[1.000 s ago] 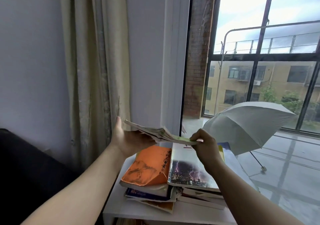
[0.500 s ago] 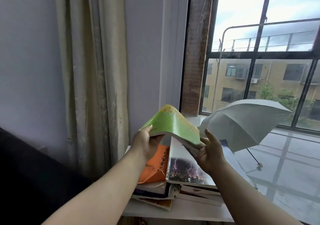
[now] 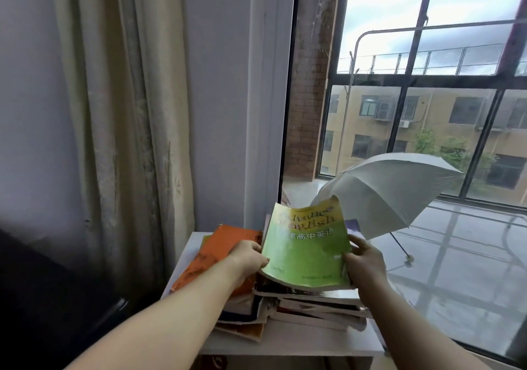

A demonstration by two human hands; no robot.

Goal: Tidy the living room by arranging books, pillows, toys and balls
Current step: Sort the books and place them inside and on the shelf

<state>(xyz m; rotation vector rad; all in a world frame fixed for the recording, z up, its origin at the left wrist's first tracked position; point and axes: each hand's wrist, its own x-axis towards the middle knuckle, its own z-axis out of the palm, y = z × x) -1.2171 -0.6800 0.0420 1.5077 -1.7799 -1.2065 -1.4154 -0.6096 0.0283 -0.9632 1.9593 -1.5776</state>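
Book point(image 3: 306, 251) gripped between left hand point(image 3: 248, 257) and right hand point(image 3: 363, 260).

I note a cream curtain point(image 3: 122, 141) hanging in folds at the left, against a pale wall point(image 3: 216, 99). A white window frame point(image 3: 266, 113) runs upright beside the wall. Below it stands a small white table point(image 3: 285, 347), with the edge of a dark sofa point(image 3: 42, 298) to its left. An open grey umbrella point(image 3: 390, 187) lies tilted on the glossy balcony floor point(image 3: 470, 270), handle end down. A brick pillar point(image 3: 310, 99) rises just behind the frame. Beyond the dark window bars I see a yellow building point(image 3: 427, 119) topped by a rooftop railing point(image 3: 427, 59), with green trees point(image 3: 445, 147) in front of it.
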